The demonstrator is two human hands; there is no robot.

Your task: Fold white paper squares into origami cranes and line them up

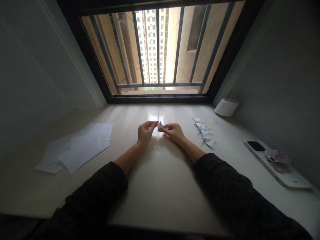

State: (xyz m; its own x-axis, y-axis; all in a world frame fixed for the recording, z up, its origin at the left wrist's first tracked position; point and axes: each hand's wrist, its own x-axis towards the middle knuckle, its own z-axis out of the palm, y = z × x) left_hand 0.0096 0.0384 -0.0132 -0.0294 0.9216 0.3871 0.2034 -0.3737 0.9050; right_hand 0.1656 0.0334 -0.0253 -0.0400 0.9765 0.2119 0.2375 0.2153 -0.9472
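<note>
A small piece of folded white paper (160, 126), pointed at the top, is held between my two hands above the middle of the white sill. My left hand (146, 132) pinches its left side with thumb and fingertips. From the other side, my right hand (173, 132) grips the lower right part, fingers closed. The fingertips hide some of the folds. To the right of my hands, several folded paper cranes (204, 133) stand in a row. Loose sheets of white paper (83, 146) lie in an uneven, overlapping pile at the left.
A white phone (277, 166) with a round grip on its back lies at the right. Behind it, a white cylindrical object (226, 107) rests near the right wall. At the back is a dark-framed window (160, 99) with bars. The sill's front edge runs below my forearms.
</note>
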